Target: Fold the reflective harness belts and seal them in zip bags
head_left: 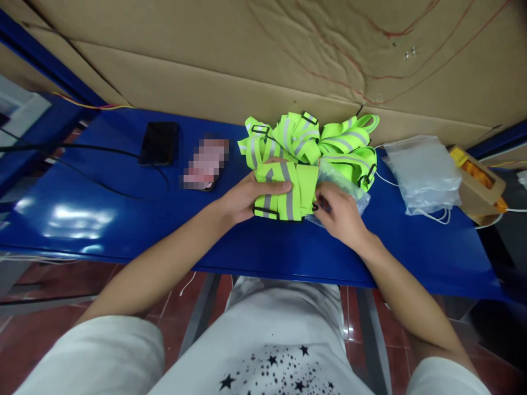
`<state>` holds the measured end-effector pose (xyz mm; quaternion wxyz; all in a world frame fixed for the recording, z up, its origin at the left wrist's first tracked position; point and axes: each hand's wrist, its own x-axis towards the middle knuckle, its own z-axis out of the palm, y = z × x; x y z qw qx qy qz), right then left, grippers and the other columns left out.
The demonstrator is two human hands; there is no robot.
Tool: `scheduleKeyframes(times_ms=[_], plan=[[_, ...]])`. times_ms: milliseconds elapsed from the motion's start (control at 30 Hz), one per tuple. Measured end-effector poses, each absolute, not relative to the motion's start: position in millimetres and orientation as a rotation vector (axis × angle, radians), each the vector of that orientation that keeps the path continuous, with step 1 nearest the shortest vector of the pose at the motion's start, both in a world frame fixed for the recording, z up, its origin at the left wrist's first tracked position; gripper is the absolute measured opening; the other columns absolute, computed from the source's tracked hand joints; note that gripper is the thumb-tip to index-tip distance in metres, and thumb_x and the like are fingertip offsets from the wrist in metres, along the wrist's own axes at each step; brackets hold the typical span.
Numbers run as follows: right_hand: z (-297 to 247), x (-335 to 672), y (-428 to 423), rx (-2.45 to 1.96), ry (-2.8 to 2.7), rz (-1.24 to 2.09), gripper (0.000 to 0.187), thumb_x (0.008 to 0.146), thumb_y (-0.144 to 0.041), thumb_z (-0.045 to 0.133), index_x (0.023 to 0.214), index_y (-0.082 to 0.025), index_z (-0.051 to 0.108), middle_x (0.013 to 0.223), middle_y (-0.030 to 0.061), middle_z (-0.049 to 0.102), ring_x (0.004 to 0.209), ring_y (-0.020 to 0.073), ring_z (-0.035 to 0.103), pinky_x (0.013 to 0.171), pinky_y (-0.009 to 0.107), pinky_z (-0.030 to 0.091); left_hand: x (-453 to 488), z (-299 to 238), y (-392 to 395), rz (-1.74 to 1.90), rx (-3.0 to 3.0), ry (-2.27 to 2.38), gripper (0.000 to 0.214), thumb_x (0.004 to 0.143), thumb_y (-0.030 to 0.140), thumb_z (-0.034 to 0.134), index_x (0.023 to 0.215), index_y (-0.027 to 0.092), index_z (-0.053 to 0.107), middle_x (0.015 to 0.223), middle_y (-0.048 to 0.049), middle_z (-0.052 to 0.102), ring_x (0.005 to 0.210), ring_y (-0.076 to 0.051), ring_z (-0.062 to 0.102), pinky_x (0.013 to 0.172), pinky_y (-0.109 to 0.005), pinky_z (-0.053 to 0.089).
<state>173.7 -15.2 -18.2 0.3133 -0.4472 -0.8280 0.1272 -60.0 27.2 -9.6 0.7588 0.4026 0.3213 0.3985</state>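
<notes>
A folded neon-yellow reflective strap (302,189) with grey stripes and black buckles is held over the blue table. My left hand (242,197) grips its left side, thumb across the front and fingers behind. At its right edge my right hand (340,211) is closed near a small black clip; the fingertips are partly hidden, so what they pinch cannot be made out. A clear plastic bag (349,192) lies beneath and behind the right hand. Just beyond, a heap of similar reflective straps (298,137) with black buckles rests against the cardboard.
The blue table (123,219) backs onto a cardboard panel (206,71). To the left are a black box-like device (158,142), a blurred phone (206,162) and a black cable (82,146). A stack of clear bags (424,173) and a cardboard box (480,181) stand right.
</notes>
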Motion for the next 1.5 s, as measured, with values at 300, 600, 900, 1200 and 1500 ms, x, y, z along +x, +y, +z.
scheduleKeyframes(times_ms=[300,600,900,1200,1500], plan=[[-4,189,-13,-0.951,-2.241,0.239,0.009,0.101,-0.022,0.054,0.092,-0.022,0.057,0.126,0.0121,0.067,0.116,0.0253,0.066,0.095,0.041,0.054,-64,3,25,0.814,1.097,0.676,0.054,0.058,0.024,0.099,0.103,0.021,0.071,0.111,-0.0039,0.076,0.096,-0.023,0.074,0.081,-0.032,0.061],[-9,185,-15,-1.001,-2.138,0.029,0.008,0.100,-0.021,0.056,0.092,-0.025,0.056,0.113,0.0087,0.073,0.107,0.0235,0.069,0.093,0.042,0.055,-49,-13,26,0.978,0.992,0.755,0.055,0.056,0.025,0.100,0.100,0.022,0.069,0.102,-0.0010,0.075,0.093,-0.021,0.072,0.084,-0.033,0.059],[-22,166,-20,-1.070,-2.197,-0.193,0.010,0.099,-0.018,0.056,0.091,-0.023,0.059,0.095,0.0073,0.074,0.090,0.0222,0.070,0.084,0.038,0.056,-41,-21,21,1.310,1.003,0.872,0.061,0.058,0.030,0.099,0.107,0.026,0.063,0.100,0.0006,0.070,0.103,-0.025,0.069,0.086,-0.034,0.058],[-24,151,-24,-1.193,-1.976,-0.066,0.011,0.101,-0.031,0.065,0.105,-0.022,0.061,0.102,0.0085,0.071,0.091,0.0201,0.070,0.080,0.034,0.058,-35,-15,18,1.410,0.797,0.810,0.055,0.067,0.033,0.095,0.112,0.025,0.065,0.115,-0.0018,0.076,0.119,-0.028,0.070,0.097,-0.037,0.060],[-24,152,-26,-1.292,-1.934,-0.107,0.018,0.103,-0.038,0.063,0.100,-0.021,0.067,0.087,0.0043,0.074,0.067,0.0160,0.066,0.070,0.031,0.054,-38,-16,20,1.226,0.763,0.606,0.040,0.079,0.039,0.088,0.112,0.019,0.077,0.125,-0.0071,0.077,0.127,-0.034,0.069,0.107,-0.046,0.059]])
